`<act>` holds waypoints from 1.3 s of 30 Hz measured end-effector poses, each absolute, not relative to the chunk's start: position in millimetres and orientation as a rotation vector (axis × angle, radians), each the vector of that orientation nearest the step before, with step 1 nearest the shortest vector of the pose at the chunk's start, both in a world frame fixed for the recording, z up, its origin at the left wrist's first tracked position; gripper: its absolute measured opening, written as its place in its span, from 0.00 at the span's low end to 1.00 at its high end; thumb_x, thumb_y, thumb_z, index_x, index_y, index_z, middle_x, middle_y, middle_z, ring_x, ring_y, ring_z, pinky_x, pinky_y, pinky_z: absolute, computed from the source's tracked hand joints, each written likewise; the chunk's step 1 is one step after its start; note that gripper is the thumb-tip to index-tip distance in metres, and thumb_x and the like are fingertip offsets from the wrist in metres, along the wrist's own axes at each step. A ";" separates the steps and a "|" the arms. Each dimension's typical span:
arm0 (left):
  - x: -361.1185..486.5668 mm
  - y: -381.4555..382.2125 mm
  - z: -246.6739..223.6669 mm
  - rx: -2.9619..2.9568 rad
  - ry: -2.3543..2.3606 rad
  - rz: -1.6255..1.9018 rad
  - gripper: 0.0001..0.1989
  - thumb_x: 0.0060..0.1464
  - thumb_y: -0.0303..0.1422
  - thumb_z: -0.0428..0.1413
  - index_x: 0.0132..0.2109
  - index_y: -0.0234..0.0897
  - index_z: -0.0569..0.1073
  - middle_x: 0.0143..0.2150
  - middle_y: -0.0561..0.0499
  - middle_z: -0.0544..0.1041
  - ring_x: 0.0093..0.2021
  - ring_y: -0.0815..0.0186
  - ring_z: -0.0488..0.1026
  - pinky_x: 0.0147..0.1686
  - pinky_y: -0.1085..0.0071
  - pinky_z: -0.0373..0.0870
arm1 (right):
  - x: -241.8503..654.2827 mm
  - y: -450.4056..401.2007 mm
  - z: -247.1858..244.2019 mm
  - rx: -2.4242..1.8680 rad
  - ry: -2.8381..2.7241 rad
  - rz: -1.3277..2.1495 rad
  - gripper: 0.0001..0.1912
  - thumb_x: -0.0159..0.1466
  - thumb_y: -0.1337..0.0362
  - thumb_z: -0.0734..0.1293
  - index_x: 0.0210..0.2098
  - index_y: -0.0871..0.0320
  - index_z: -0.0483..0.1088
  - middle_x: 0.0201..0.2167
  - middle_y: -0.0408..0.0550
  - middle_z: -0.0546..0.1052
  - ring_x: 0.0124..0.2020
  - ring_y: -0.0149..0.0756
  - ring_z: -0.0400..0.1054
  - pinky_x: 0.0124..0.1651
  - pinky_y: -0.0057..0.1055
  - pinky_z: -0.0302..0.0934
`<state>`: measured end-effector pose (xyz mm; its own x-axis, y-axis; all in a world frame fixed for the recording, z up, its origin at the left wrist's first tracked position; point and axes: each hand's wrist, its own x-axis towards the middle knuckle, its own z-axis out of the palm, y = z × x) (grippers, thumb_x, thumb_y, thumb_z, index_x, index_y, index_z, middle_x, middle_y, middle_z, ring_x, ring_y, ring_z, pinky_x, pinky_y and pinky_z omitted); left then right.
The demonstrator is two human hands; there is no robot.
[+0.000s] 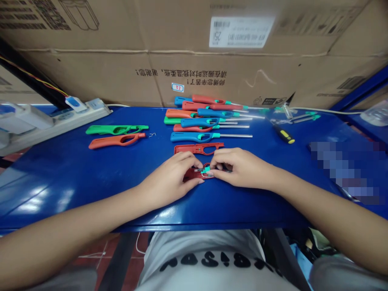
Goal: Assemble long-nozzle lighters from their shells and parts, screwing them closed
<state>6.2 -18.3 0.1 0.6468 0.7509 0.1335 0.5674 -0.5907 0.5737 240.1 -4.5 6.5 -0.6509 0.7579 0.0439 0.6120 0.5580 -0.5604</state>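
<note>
My left hand [178, 173] is closed on the left end of a red lighter shell [190, 174], thumb and fingers at its edges. Inside the shell sit a teal trigger piece [205, 169] and small metal parts. My right hand [232, 166] pinches at the teal piece and the shell's right end; its fingertips hide part of them. Just beyond my hands lies another red shell half [197, 149], its inner side up. Farther back, several red, blue, orange and green lighters with metal tubes lie in a stack, the nearest a blue lighter [194, 137].
A green casing [113, 129] and an orange casing [115, 141] lie left. A power strip [75, 117] stands at the far left, a black and yellow screwdriver [285, 134] at the right. Large cardboard boxes [106, 76] line the back of the blue table [91, 182].
</note>
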 end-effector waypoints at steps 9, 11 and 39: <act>6.4 -19.6 -1.1 2.389 1.019 0.543 0.11 0.59 0.31 0.62 0.49 0.37 0.74 0.47 0.48 0.76 0.49 0.59 0.73 0.51 0.61 0.71 | 237.4 -3.2 0.1 -1.404 -2.306 0.855 0.11 0.60 0.57 0.73 0.30 0.56 0.70 0.25 0.39 0.72 0.25 0.28 0.61 0.29 0.26 0.51; 6.3 -17.7 -0.3 2.303 1.009 0.544 0.12 0.58 0.33 0.63 0.48 0.38 0.74 0.45 0.49 0.77 0.46 0.61 0.74 0.48 0.64 0.71 | 237.1 -4.4 2.7 -1.414 -2.325 0.846 0.12 0.60 0.57 0.73 0.29 0.56 0.70 0.24 0.39 0.72 0.25 0.28 0.61 0.28 0.26 0.50; 9.7 -12.3 0.0 2.136 0.994 0.544 0.06 0.62 0.33 0.57 0.41 0.35 0.78 0.36 0.53 0.79 0.33 0.69 0.73 0.34 0.73 0.66 | 247.7 -9.9 7.9 -0.714 -2.677 0.650 0.04 0.70 0.67 0.64 0.41 0.56 0.70 0.42 0.47 0.76 0.38 0.33 0.71 0.38 0.29 0.61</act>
<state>9.7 -12.3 0.0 0.6155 0.7845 0.0756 0.4865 -0.4537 0.7467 247.7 -9.9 7.9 -0.8333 0.5285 0.1623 0.3952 0.7746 -0.4937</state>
